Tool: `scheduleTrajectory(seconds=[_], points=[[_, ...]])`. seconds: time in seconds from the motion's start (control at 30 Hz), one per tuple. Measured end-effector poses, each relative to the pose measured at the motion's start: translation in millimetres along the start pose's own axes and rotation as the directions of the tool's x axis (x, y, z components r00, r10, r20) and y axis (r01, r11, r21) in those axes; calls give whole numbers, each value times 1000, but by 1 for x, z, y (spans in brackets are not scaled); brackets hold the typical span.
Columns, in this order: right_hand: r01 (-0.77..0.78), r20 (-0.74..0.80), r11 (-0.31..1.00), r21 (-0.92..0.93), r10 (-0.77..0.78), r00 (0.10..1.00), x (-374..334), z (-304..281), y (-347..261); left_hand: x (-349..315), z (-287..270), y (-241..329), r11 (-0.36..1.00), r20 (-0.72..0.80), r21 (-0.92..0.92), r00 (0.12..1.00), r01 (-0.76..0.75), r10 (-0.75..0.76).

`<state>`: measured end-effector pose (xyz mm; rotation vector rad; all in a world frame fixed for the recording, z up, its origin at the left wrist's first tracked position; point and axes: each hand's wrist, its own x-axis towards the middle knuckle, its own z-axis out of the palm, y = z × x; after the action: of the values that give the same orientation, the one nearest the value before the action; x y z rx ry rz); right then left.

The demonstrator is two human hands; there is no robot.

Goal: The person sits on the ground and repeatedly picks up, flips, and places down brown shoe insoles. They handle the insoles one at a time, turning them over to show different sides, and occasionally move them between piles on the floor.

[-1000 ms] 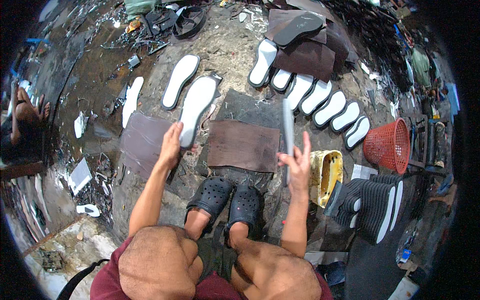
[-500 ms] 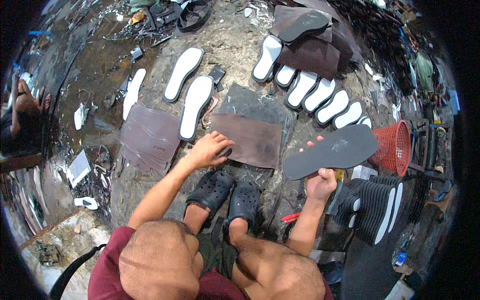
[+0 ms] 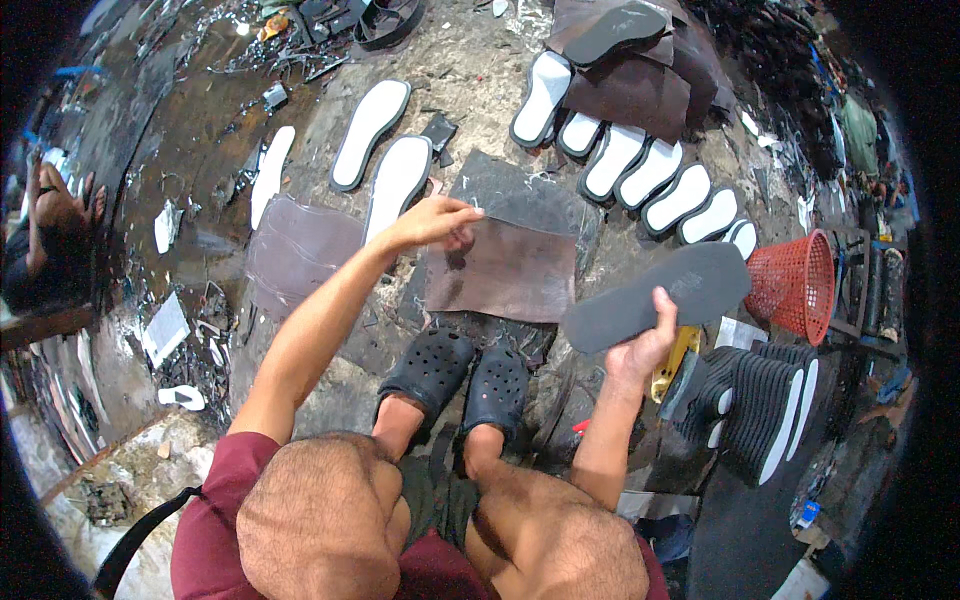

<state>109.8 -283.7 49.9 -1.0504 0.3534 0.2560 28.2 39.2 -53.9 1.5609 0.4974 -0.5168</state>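
Over brown sheet [image 3: 510, 270], hands apparently grip sole [image 3: 655, 295].

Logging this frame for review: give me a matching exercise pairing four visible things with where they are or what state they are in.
Things:
1. flat dark grey shoe sole
2. brown leather sheet
3. red plastic mesh basket
4. pair of black perforated clogs

States or places:
A. on the person's feet
B. on the ground at the far right
C. held up in the right hand
D. under the left hand

Pairs: 1-C, 2-D, 3-B, 4-A
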Motion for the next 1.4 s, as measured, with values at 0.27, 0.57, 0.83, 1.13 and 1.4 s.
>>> scheduleTrajectory(seconds=[0.27, 0.57, 0.83, 1.13, 1.4], points=[[-105, 36, 991, 81, 102, 994, -28, 18, 85, -95, 95, -19, 777, -229, -612, 973, -151, 10], [68, 193, 806, -588, 59, 979, 33, -71, 83, -97, 93, -82, 892, -550, -444, 812, -88, -194], [91, 225, 778, -622, 66, 972, 40, -85, 105, -91, 101, -92, 994, -744, 110, 662, -11, 90], [95, 229, 740, -666, 82, 970, 42, -86, 110, -90, 96, -93, 986, -726, 164, 679, 10, 113], [253, 245, 395, -883, -71, 967, 40, -82, 110, -83, 99, -75, 870, -594, 486, 696, -88, 402]])
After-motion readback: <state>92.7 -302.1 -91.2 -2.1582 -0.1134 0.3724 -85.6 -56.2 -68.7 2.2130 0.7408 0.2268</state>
